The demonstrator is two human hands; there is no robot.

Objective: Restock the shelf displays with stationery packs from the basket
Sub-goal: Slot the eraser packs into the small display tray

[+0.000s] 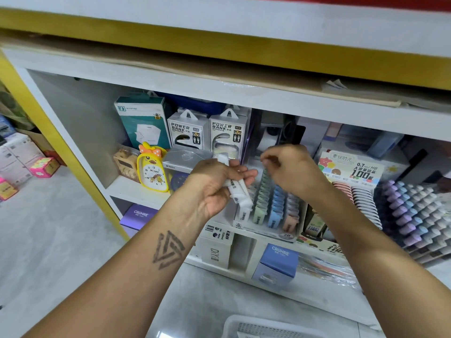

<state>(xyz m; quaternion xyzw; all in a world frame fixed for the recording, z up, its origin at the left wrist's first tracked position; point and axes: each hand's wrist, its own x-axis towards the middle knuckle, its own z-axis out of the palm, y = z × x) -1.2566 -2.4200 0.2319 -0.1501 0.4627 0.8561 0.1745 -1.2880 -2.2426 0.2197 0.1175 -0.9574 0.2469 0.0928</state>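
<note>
My left hand (214, 184) grips a small bundle of white stationery packs (238, 189) in front of the middle shelf. Just right of it, my right hand (290, 167) hovers with curled fingertips over the display tray (273, 230); whether it pinches anything is blurred. The tray holds rows of white, green, blue and pink packs (268, 203) standing on edge. The white basket (256, 328) shows only its rim at the bottom edge.
Power bank boxes (207, 132) and a yellow duck clock (152, 167) stand behind and left of my hands. Pencil-lead and pastel pen displays (412, 211) fill the right. Purple and blue boxes (278, 262) sit on the lower shelf. An upper shelf board (219, 76) overhangs.
</note>
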